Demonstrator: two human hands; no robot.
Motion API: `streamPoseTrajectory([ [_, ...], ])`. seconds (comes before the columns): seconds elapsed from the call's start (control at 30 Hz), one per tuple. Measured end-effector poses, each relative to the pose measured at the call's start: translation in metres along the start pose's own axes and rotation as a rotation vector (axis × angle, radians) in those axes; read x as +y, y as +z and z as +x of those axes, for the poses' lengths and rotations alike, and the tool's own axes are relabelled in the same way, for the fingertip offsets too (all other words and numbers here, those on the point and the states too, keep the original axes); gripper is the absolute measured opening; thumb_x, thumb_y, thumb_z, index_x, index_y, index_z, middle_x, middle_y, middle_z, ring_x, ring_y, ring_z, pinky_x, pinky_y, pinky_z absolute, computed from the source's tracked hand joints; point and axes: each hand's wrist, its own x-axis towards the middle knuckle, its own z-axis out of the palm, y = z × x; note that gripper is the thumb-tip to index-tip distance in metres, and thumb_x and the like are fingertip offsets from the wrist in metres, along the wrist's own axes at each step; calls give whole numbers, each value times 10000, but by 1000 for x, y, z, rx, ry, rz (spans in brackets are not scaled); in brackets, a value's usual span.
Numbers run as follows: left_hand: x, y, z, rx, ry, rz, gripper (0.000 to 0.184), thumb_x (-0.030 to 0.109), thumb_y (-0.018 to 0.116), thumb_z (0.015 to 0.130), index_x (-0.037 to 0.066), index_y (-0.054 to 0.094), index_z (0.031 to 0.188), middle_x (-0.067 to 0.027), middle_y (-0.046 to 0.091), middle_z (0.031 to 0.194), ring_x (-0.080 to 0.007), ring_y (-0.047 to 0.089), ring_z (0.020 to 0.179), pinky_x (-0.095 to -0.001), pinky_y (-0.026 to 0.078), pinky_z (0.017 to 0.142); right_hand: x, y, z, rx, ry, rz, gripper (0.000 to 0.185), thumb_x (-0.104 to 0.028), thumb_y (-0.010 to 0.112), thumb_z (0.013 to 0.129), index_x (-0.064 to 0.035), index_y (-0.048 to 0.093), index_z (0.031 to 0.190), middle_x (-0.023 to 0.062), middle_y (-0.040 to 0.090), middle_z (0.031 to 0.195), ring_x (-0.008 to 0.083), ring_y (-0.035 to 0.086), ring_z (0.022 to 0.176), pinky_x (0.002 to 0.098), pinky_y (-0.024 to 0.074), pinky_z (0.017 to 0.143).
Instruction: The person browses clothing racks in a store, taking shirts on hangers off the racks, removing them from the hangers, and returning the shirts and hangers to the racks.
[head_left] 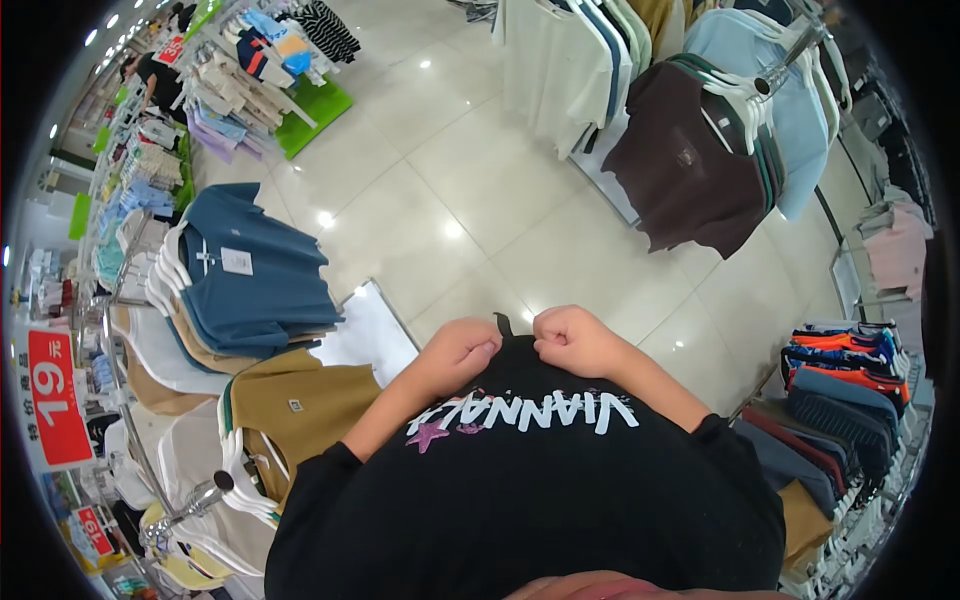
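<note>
My left hand is closed in front of my waist, its fingers curled in. Close beside it, my right hand is closed too, with the thumb side up. What either fist holds, if anything, is hidden. A short dark strip sticks up in the gap between them, nearest the left hand; I cannot tell what it belongs to. Both hands rest at the lower front of my black T-shirt, which has white lettering.
Clothes racks stand on both sides: a blue T-shirt and a mustard T-shirt at left, a dark brown top at upper right, folded-over garments at lower right. Tiled floor runs between. Another person is far left.
</note>
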Motion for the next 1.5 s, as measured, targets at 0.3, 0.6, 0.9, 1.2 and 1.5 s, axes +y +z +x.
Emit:
streamPoseTrajectory([
  [0.3, -37, -34, 119, -195, 85, -58, 135, 124, 521, 883, 9, 573, 837, -146, 575, 772, -341, 555, 763, -434, 464, 724, 20, -70, 26, 242, 80, 128, 374, 36, 638, 828, -36, 323, 639, 71, 508, 707, 199, 495, 676, 343, 419, 638],
  [0.6, -79, -139, 249, -312, 222, -113, 121, 104, 526, 871, 8, 542, 799, -147, 558, 744, -345, 542, 741, -446, 454, 713, 8, -142, 144, 341, 159, 86, 369, 31, 644, 825, -26, 330, 638, 65, 496, 672, 188, 492, 667, 351, 413, 619],
  [0.9, -120, -226, 320, -304, 265, -122, 97, 83, 528, 845, 18, 534, 773, -143, 528, 713, -348, 515, 718, -448, 434, 683, 10, -190, 257, 350, 156, 16, 356, -24, 665, 820, -15, 354, 646, 79, 388, 600, 170, 362, 582, 366, 376, 562],
  [1.2, -143, -261, 384, -274, 185, -107, 107, 104, 510, 839, 28, 530, 765, -112, 510, 711, -292, 498, 689, -413, 414, 656, 36, -260, 314, 320, 169, 64, 338, -3, 648, 828, -18, 364, 647, 74, 446, 612, 177, 404, 589, 366, 395, 572],
  [1.5, -134, -280, 515, -273, 153, 12, 88, 64, 521, 853, 30, 550, 777, -121, 529, 725, -312, 518, 710, -427, 432, 672, 85, -400, 352, 887, 72, -114, 120, -74, 708, 902, -37, 607, 954, 123, 607, 1138, 259, 588, 1018, 359, 487, 906],
])
